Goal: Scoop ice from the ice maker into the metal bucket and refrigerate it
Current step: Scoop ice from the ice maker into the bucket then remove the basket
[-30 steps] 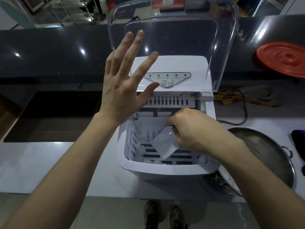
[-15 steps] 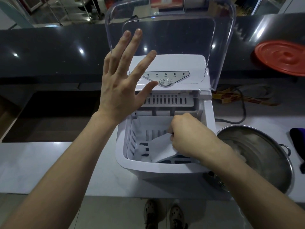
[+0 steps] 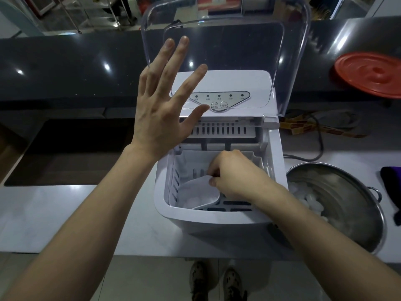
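I stand at the pale worktop (image 3: pixel 65 213) with the white ice maker (image 3: pixel 219 218) right in front of me, its clear lid (image 3: pixel 225 40) tipped up and back. My left hand (image 3: pixel 165 109) is spread flat and released, fingers fanned, raised over the ice maker's left rear corner; the fingertips overlap the lid's left edge, though I cannot tell whether they touch it. My right hand (image 3: pixel 234 174) reaches down into the ice maker's slotted basket (image 3: pixel 173 181) and is clenched on the handle end of a white scoop (image 3: pixel 199 192). The scoop lies tilted with its mouth toward the basket's front left corner, and a few pale pieces of ice (image 3: pixel 193 200) sit in and around its lip. On the ice maker's top, behind the basket, is the control panel (image 3: pixel 219 99) with its row of small lights and two round buttons.

The metal bucket (image 3: pixel 351 205) stands on the worktop just beside the ice maker's right side, wide and shallow, with a small handle at its right rim. Ice cubes (image 3: pixel 308 198) lie inside it, against the side nearest the ice maker. Well behind the bucket, on the dark counter (image 3: pixel 65 61), rests a round red lid (image 3: pixel 371 73).
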Available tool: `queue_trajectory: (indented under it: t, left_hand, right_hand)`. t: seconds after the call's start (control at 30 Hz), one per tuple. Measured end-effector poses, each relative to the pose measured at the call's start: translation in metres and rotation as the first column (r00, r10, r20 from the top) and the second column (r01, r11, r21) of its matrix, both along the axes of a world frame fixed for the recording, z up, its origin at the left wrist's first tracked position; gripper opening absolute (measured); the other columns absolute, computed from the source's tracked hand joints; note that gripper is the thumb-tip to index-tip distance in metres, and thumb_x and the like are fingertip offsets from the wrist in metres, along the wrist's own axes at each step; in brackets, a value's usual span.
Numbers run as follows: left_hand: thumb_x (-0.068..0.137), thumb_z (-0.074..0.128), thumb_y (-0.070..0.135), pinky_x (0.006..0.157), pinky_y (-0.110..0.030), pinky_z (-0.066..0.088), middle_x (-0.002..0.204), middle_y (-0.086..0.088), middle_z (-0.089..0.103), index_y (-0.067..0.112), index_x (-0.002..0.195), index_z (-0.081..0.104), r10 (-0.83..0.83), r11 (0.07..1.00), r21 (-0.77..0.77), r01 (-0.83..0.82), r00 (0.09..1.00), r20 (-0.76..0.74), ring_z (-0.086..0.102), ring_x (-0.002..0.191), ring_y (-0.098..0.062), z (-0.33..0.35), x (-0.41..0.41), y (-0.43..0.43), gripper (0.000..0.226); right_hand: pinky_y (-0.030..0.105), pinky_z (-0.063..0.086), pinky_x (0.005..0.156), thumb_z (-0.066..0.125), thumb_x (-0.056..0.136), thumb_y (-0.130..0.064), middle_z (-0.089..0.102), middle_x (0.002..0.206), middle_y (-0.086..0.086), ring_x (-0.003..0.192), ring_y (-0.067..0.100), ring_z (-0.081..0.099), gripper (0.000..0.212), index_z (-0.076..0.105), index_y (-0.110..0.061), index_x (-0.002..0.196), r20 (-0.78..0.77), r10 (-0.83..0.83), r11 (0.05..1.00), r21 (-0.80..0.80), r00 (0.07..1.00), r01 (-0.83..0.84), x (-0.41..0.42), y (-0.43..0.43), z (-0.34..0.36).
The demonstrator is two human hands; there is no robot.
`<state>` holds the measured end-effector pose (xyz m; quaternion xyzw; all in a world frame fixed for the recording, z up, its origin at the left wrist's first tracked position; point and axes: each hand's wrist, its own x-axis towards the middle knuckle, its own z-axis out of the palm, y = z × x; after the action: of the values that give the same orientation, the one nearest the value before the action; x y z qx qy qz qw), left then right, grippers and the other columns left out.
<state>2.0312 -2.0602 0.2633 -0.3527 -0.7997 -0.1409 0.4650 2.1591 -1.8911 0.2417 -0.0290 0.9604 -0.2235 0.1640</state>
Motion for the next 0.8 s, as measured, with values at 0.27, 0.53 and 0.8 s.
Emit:
queue_trajectory:
  t: [0.27,0.53,0.8]
  left_hand:
    - [0.104,0.072,0.045,0.123,-0.057,0.035,0.164,-0.028,0.043,0.015,0.152,0.062,0.014,1.000,-0.002,-0.014,1.000,0.007,0.036,0.156,-0.045,0.001,0.002,0.000,0.057]
    - [0.104,0.071,0.047,0.122,-0.061,0.034,0.165,-0.027,0.043,0.017,0.154,0.060,0.014,1.000,0.002,-0.014,1.000,0.000,0.036,0.156,-0.045,-0.002,-0.001,0.001,0.059]
    - [0.106,0.070,0.037,0.128,-0.069,0.018,0.163,-0.022,0.048,0.019,0.149,0.063,0.049,0.998,0.029,-0.047,0.993,-0.103,0.042,0.155,-0.041,-0.001,-0.002,0.005,0.047]
  right_hand:
    - [0.054,0.066,0.080,0.059,0.090,-0.001,0.077,0.106,0.012,0.095,0.035,0.075,0.026,0.079,-0.006,0.106,0.125,-0.046,0.999,0.014,0.991,0.044,-0.001,-0.001,0.001]
    - [0.039,0.066,0.081,0.063,0.096,-0.011,0.075,0.104,-0.005,0.087,0.016,0.071,0.027,0.083,-0.026,0.108,0.046,-0.124,0.990,-0.061,0.991,0.127,-0.001,0.007,0.012]
    - [0.020,0.056,0.061,0.063,0.101,-0.014,0.073,0.101,-0.010,0.080,0.006,0.068,0.024,0.083,-0.025,0.110,-0.082,-0.221,0.971,-0.114,0.972,0.211,0.005,0.033,0.051]
